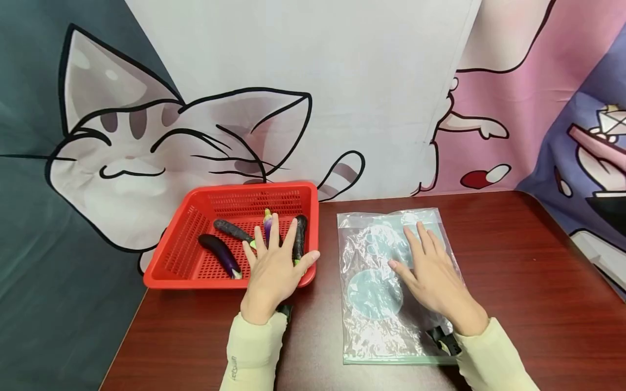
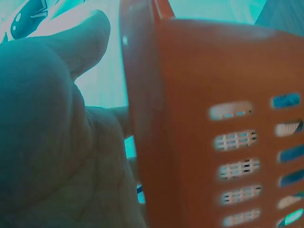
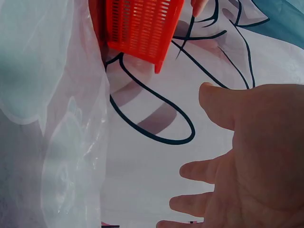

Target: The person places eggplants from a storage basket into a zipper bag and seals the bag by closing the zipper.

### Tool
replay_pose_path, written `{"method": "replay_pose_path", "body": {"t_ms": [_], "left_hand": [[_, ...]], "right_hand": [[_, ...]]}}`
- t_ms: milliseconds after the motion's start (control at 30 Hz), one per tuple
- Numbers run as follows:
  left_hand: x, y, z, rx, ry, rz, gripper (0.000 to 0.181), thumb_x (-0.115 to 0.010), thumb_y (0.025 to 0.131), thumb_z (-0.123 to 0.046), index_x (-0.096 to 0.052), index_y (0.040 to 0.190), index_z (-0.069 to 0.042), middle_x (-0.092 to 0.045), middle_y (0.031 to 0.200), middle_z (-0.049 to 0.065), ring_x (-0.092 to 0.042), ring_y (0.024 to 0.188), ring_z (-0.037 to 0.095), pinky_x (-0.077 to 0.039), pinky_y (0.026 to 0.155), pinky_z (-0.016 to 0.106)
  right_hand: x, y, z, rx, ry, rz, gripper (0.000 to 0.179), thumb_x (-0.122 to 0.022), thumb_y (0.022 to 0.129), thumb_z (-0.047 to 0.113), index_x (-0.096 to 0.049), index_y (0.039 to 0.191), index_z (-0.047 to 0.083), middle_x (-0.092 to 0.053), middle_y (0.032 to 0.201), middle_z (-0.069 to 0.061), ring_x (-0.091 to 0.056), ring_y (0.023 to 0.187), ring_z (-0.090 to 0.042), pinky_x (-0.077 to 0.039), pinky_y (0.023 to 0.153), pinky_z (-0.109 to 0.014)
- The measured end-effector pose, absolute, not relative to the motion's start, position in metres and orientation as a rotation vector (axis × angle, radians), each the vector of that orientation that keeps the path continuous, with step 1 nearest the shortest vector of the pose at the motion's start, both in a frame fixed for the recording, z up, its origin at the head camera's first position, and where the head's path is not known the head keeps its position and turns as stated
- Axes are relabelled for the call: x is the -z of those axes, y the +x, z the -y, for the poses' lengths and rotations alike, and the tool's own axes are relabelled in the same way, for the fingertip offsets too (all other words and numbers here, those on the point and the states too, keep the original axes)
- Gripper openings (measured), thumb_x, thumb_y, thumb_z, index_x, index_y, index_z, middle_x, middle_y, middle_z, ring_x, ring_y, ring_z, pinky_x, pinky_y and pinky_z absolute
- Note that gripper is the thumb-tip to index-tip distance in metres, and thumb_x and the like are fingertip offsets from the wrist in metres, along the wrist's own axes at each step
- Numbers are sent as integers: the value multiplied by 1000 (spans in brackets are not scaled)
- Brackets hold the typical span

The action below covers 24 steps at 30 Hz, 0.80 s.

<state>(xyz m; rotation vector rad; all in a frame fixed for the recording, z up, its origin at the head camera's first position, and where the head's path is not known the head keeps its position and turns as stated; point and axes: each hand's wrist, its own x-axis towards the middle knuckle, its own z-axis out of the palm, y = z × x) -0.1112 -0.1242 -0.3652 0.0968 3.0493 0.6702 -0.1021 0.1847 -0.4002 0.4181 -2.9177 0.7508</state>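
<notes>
My left hand (image 1: 274, 277) is spread with straight fingers over the front right part of a red plastic basket (image 1: 195, 283). In the left wrist view it appears beside the basket's slotted wall (image 2: 190, 76). Inside lie a dark purple eggplant (image 1: 220, 254), a bumpy dark vegetable (image 1: 232, 229), a purple vegetable with a yellow-green stem (image 1: 267, 220) and another dark bumpy one (image 1: 300, 233), partly hidden by my fingers. My right hand (image 1: 437, 274), fingers extended, is over a clear plastic zip bag (image 1: 362, 336) with pale blue print; contact is unclear. Neither hand grips anything.
The basket and bag stand side by side on a dark red-brown wooden table (image 1: 518, 282). Behind the table hangs a cloth (image 1: 381, 98) with cartoon cat drawings. The table's right edge curves away toward the cloth.
</notes>
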Motion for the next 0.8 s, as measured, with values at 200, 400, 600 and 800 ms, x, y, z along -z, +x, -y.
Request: {"method": "replay_pose_path", "body": {"t_ms": [200,400,600,800], "left_hand": [[358,-111,131,-631,106,-3042,86,-52,93,-67,-22,161,-25,5,168,12,8,148,54,9,109,73],[351,-114,140,-572,123,-3040,87,-52,92,-67,-22,161,-24,1,169,11,5,148,55,10,109,73],[343,-116,152,-520,130,-3043,88,-51,92,-68,-21,162,-23,2,168,12,4,147,56,12,108,73],[332,-122,161,-468,137,-3013,89,-52,93,-67,-17,162,-23,4,168,13,2,147,56,9,108,74]], "right_hand": [[398,-98,-185,-745,437,2947,83,-58,99,45,-20,158,-1,-13,161,-32,-16,142,-58,-16,111,-70],[395,-95,-186,-723,474,2944,83,-59,99,45,-22,157,-1,-14,161,-32,-19,142,-58,-19,109,-70],[396,-93,-189,-706,502,2937,82,-60,99,44,-24,157,0,-15,161,-30,-22,142,-56,-22,107,-72],[399,-92,-194,-666,544,2928,79,-63,98,41,-28,155,0,-21,159,-32,-25,140,-57,-23,106,-71]]}}
